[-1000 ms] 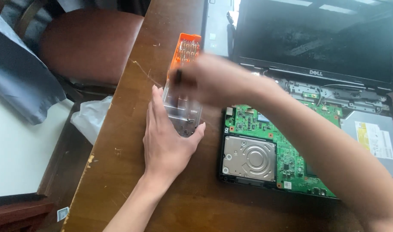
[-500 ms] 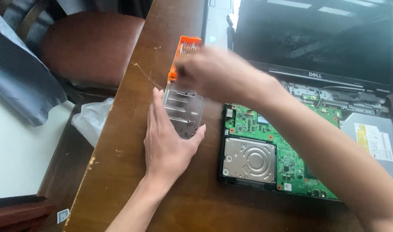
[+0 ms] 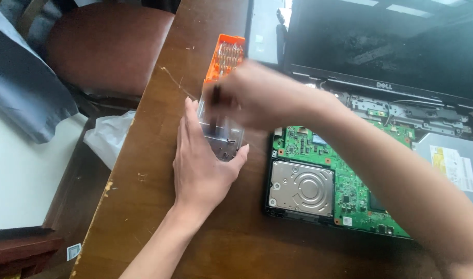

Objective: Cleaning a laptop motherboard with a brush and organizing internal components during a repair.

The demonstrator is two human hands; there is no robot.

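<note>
The left hand (image 3: 203, 165) lay flat, steadying the clear screw tray (image 3: 222, 135) of the orange bit case (image 3: 225, 58) on the wooden table (image 3: 143, 155), while the blurred right hand (image 3: 257, 95) pinched a dark bit above it; a nudge could probably have scattered the loose screws.

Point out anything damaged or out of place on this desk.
The laptop lies stripped open: its green circuit board and silver hard drive are exposed. Loose screws sit in the clear tray under the left hand.
</note>
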